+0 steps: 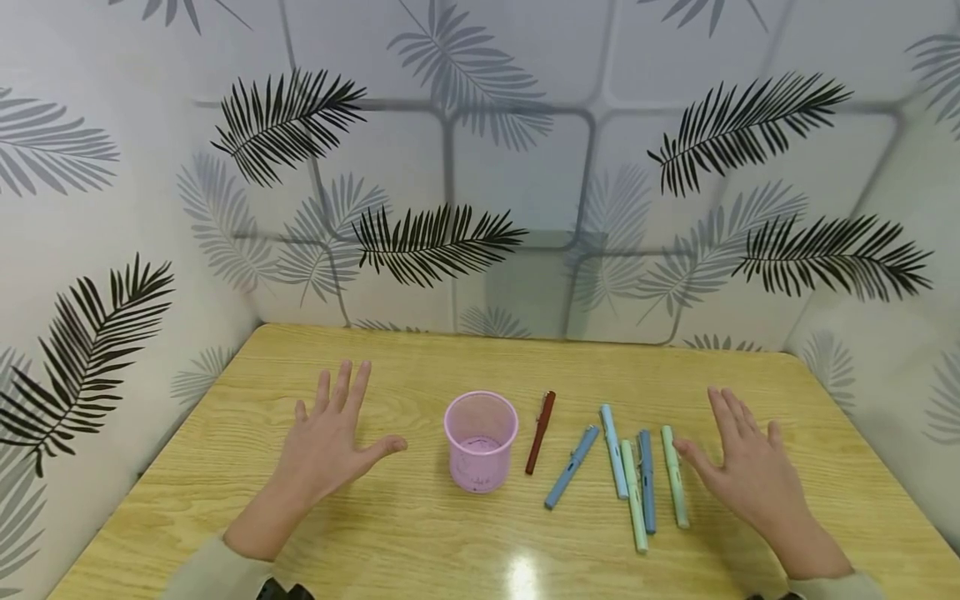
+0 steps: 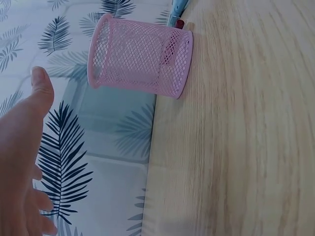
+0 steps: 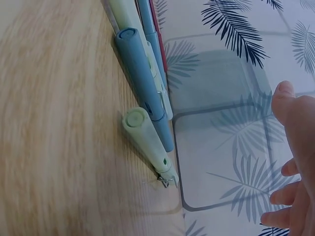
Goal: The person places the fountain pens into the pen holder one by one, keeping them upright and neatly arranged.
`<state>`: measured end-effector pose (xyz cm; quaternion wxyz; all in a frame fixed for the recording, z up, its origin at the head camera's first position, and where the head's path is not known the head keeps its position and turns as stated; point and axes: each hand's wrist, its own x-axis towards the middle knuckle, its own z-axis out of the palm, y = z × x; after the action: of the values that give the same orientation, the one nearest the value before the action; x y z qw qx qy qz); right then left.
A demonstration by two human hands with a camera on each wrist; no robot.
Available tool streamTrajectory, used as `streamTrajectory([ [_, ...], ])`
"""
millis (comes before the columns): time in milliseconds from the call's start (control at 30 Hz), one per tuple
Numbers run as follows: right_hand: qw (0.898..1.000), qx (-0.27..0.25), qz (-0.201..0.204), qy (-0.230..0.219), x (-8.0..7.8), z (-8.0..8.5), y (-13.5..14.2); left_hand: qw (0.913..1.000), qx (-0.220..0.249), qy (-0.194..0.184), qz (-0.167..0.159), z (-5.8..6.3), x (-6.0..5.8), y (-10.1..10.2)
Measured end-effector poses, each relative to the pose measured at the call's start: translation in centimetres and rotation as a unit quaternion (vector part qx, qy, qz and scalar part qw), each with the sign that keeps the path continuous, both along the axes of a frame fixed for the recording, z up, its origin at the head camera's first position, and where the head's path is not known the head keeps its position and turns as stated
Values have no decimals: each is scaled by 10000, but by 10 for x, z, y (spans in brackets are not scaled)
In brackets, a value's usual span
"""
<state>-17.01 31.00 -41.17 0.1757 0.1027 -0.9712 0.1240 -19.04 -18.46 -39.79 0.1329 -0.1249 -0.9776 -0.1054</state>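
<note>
My left hand (image 1: 324, 450) is spread over the left side of the table, holding nothing, its thumb pointing toward a pink mesh pen holder (image 1: 481, 467). The holder stands upright, and no pens show inside it. My right hand (image 1: 753, 475) is spread out at the right, also holding nothing. Its thumb comes close to a light green pen (image 1: 675, 477). Left of that pen lie a blue pen (image 1: 647, 482), a second light green pen (image 1: 633, 496), a light blue pen (image 1: 613, 450), another blue pen (image 1: 572, 467) and a dark red pen (image 1: 541, 433) beside the holder.
The wood-grain table (image 1: 390, 533) runs back to a leaf-patterned wall covering (image 1: 510, 183), which also rises on the left and right sides. Two of the pens at the middle right lie side by side, very close together.
</note>
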Motion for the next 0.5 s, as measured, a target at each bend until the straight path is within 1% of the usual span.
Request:
streamTrajectory([
  [133,9995,-280,-60,-103,-1,0,0,9995,277,117,-127,-1,1,4],
  [233,9989,-410,-211,-114,-1,1,-1,9979,514,288,-261,-2,2,8],
  [367,9976,-447,-398,-342,-3,3,-4,9953,762,424,-415,-6,3,14],
  [500,9954,-510,-427,-694,-6,3,-6,9933,933,446,-511,-9,5,20],
])
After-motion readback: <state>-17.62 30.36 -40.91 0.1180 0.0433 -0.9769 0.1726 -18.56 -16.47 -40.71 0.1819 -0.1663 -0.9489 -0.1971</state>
